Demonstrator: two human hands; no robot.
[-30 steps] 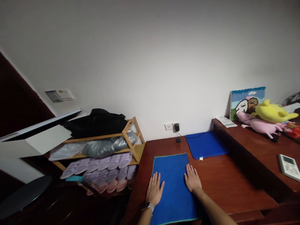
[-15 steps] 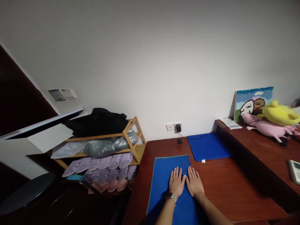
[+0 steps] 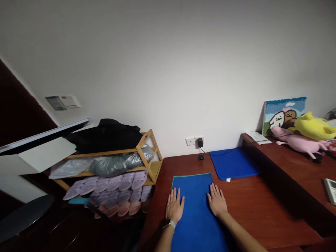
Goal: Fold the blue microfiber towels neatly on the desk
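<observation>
A blue towel with a green edge (image 3: pixel 195 196) lies flat on the reddish-brown wooden table (image 3: pixel 252 206) in front of me. My left hand (image 3: pixel 174 207) rests flat on the towel's left edge, fingers stretched out. My right hand (image 3: pixel 216 202) presses flat on the towel's right edge, fingers spread. Neither hand holds anything. A second blue towel, folded (image 3: pixel 233 163), lies farther back near the wall.
A wooden rack (image 3: pixel 147 154) with rows of slippers (image 3: pixel 118 185) and a black bag (image 3: pixel 107 134) stands left of the table. A raised shelf (image 3: pixel 294 164) on the right carries plush toys (image 3: pixel 307 134), a picture (image 3: pixel 282 113) and a remote (image 3: pixel 331 189). A charger (image 3: pixel 200 142) sits in the wall socket.
My hands were side by side at the towel's middle half a second ago. They have slid apart to its left and right edges, staying flat on the cloth.
</observation>
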